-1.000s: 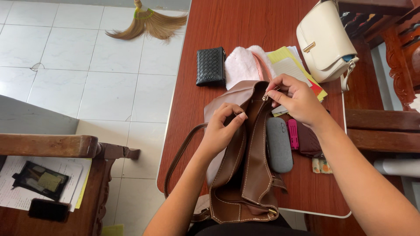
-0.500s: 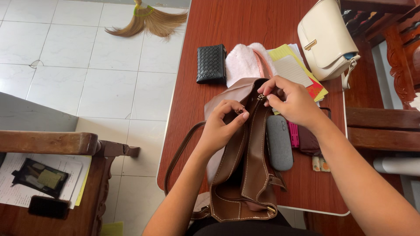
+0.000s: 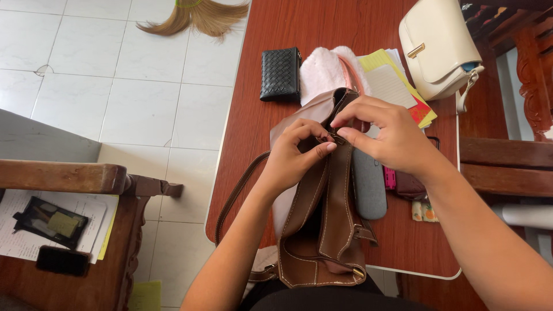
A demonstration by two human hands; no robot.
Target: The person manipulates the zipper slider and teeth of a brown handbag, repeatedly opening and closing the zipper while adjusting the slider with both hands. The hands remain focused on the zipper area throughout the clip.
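Note:
A brown leather bag point(image 3: 325, 230) lies lengthwise on the red-brown table point(image 3: 253, 132), its strap hanging off the left edge. My left hand point(image 3: 296, 152) pinches the top of the bag near its clasp. My right hand point(image 3: 386, 135) meets it from the right, fingertips on the same small metal fastener. A grey slim case point(image 3: 368, 187) lies right beside the bag, partly under my right hand.
A black woven wallet point(image 3: 280, 74), a pink fluffy pouch point(image 3: 325, 69), yellow and white papers point(image 3: 391, 80) and a cream handbag point(image 3: 438, 46) lie further up the table. Small pink and dark red items sit by the grey case. A broom head lies on the tiled floor. Wooden chairs stand left and right.
My two hands have come together at the top of the bag; the right hand moved left and down onto the fastener, and the left hand's fingers closed on it.

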